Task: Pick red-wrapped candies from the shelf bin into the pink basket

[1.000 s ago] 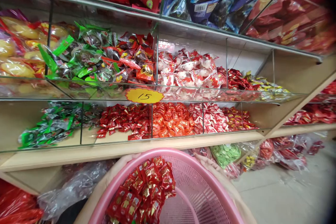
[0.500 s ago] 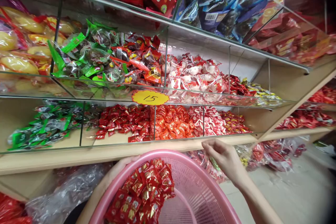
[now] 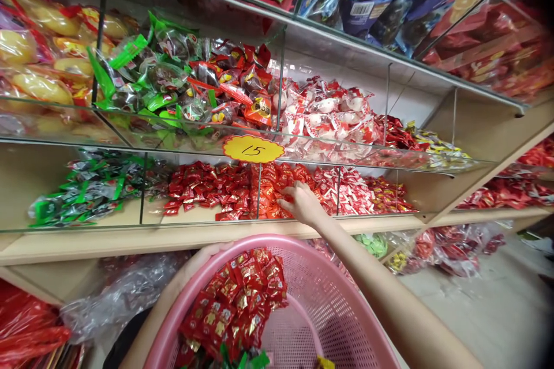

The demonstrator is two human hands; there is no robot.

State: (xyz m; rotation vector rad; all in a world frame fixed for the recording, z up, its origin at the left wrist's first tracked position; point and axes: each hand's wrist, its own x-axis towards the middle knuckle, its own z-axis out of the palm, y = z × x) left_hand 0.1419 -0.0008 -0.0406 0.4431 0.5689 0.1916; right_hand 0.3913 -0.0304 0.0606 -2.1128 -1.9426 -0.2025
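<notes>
the left hand (image 3: pixel 208 255) grasps the rim of a pink plastic basket (image 3: pixel 333 288), held before the lower shelf (image 3: pixel 130 245), red-and-gold wrapped candies (image 3: pixel 242 294) inside. the right hand (image 3: pixel 303 203) reaches orange-red wrapped candies (image 3: pixel 269 191) on that shelf, fingers curled; whether they grasp any, i cannot tell.

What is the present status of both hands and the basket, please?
Left hand against side of pink basket. Right hand at orange packets. Red packets in basket. Nothing visibly blocking right hand.

Two hands (image 3: pixel 303 206), one basket (image 3: pixel 277 241), one yellow tag (image 3: pixel 253 150), probably hundreds of candies (image 3: pixel 246 297)
</notes>
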